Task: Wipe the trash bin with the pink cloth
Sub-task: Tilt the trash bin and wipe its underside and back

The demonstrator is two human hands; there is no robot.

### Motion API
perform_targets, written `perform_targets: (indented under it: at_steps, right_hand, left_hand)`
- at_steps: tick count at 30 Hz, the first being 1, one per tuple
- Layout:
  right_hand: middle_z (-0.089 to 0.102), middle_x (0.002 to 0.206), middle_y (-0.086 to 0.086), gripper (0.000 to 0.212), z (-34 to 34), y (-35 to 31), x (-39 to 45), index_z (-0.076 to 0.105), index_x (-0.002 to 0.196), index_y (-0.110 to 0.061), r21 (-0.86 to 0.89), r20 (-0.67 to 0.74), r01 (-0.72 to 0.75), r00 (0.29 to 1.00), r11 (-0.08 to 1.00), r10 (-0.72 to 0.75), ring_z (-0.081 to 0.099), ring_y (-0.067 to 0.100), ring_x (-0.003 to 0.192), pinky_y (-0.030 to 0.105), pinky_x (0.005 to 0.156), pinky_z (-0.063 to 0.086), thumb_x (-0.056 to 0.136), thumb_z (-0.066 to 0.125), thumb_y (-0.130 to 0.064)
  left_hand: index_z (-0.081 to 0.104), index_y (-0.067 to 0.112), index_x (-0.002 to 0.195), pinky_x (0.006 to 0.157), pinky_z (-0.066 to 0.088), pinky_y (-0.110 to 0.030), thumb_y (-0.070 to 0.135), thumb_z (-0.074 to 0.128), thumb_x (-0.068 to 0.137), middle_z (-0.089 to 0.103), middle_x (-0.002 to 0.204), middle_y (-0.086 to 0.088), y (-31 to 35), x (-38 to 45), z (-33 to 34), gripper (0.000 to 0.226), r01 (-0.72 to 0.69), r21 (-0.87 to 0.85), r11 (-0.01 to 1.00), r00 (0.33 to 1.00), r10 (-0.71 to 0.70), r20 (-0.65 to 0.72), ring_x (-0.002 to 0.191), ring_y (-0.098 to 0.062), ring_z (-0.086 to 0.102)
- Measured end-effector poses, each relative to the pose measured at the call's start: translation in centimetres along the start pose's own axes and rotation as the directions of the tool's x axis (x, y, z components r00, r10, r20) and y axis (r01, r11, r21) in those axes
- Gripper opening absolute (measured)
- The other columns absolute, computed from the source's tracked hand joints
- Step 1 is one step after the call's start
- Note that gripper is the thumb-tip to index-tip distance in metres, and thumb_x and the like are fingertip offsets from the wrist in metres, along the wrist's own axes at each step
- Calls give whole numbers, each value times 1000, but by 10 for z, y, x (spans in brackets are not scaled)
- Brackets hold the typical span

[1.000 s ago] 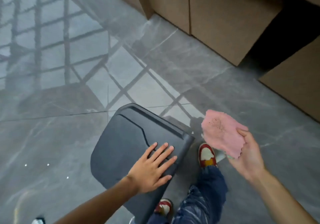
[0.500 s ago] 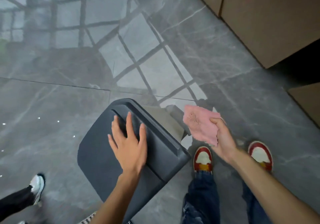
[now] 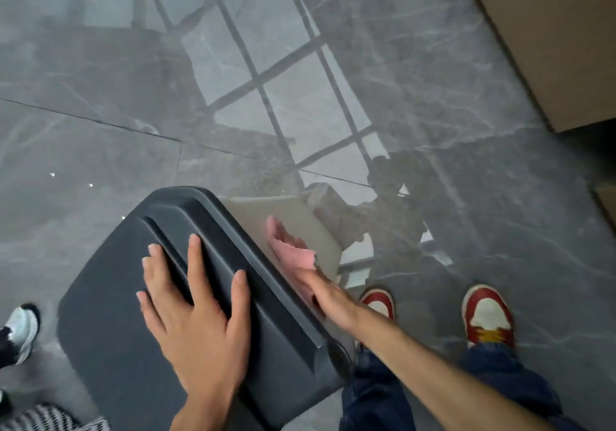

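Note:
A trash bin with a dark grey lid (image 3: pixel 110 314) and a pale beige side (image 3: pixel 293 217) stands on the floor in front of me. My left hand (image 3: pixel 196 314) lies flat on the lid with its fingers spread. The pink cloth (image 3: pixel 286 250) is pressed against the bin's beige side, just under the lid's right edge. My right hand (image 3: pixel 330 297) holds the cloth there, with the fingers mostly hidden behind the cloth and the lid's rim.
The floor is glossy grey tile with window reflections. My red and white shoes (image 3: pixel 486 317) stand to the right of the bin. Another person's shoe (image 3: pixel 20 330) is at the left edge. Brown cabinets (image 3: pixel 550 40) fill the upper right corner.
My right hand has brought the pink cloth from the air down onto the bin's side. My left hand has turned and slid further along the lid. The view has tilted down.

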State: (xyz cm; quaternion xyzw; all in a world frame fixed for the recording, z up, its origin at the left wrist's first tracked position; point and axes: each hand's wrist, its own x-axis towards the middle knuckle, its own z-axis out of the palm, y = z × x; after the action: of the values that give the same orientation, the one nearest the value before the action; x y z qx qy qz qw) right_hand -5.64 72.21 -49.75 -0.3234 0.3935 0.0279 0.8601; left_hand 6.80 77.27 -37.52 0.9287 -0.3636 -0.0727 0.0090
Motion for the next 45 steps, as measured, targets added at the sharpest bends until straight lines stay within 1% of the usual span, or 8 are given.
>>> perform_targets:
  at_steps: [4, 9, 14, 20, 26, 31, 40, 45]
  right_hand:
    - [11, 160, -29, 46, -17, 22, 24, 13, 155, -41, -36, -5, 58, 998, 998, -59, 16, -21, 144, 2, 114, 13, 112, 27, -31]
    - [17, 171, 4, 63, -44, 57, 52, 15, 163, -23, 162, -212, -175, 955, 971, 207, 16, 22, 157, 39, 126, 14, 108, 26, -52]
    - [37, 159, -10, 56, -38, 59, 46, 22, 160, -26, 212, -215, -196, 946, 958, 241, 44, 3, 135, 18, 110, 31, 108, 29, -47]
    - [56, 138, -21, 48, -16, 11, -18, 52, 137, -42, 100, 46, -113, 993, 989, 109, 50, -26, 118, 0, 98, 37, 94, 50, -64]
    - [37, 164, -1, 54, 15, -60, 13, 29, 160, -14, 176, 331, 62, 936, 982, -118, 32, 9, 152, 19, 123, 28, 108, 32, -26]
    - [14, 172, -5, 51, 6, -75, 95, 17, 163, -17, -18, 118, 184, 976, 983, -181, 27, -22, 141, 6, 118, 20, 113, 22, -25]
    - [18, 170, 7, 67, -41, 23, 95, 10, 164, -22, 59, -194, -189, 961, 980, 197, 22, 29, 155, 52, 126, 20, 107, 22, -56]
    - [32, 166, -1, 53, -32, 28, 27, 35, 156, -34, 71, -213, -238, 945, 969, 248, 31, 15, 151, 28, 118, 25, 105, 41, -49]
  left_hand:
    - [30, 30, 152, 126, 4, -49, 54, 39, 86, 7, 168, -5, 5, -1, 1, 72, -8, -44, 999, 997, 5, -73, 156, -20, 5]
    - [37, 20, 150, 123, 12, -58, 50, 40, 85, 15, 166, -11, 4, -1, 8, 71, -24, -27, 999, 991, 20, -129, 154, -27, 14]
    - [36, 21, 150, 123, 14, -58, 49, 41, 85, 15, 166, -10, -2, 0, 11, 71, -28, 0, 1000, 990, 28, -141, 154, -26, 14]
    - [39, 18, 149, 122, 15, -59, 50, 43, 83, 18, 165, -15, 4, 2, 3, 73, -13, 26, 1000, 994, 16, -111, 154, -29, 16]
    - [41, 19, 147, 121, 18, -58, 50, 44, 82, 22, 163, -17, 5, 4, 3, 71, -12, 48, 999, 993, 18, -120, 152, -33, 22]
    - [42, 17, 146, 121, 18, -59, 50, 44, 83, 23, 163, -17, 2, 4, 5, 71, -26, 50, 998, 993, 32, -113, 152, -33, 21]
    - [41, 20, 146, 123, 15, -56, 53, 44, 81, 22, 164, -15, 1, 4, 6, 72, -22, 26, 999, 993, 25, -119, 153, -30, 20]
    - [44, 17, 145, 122, 17, -59, 49, 45, 81, 23, 162, -17, 4, 4, 4, 72, -18, 29, 999, 993, 22, -113, 152, -33, 22]
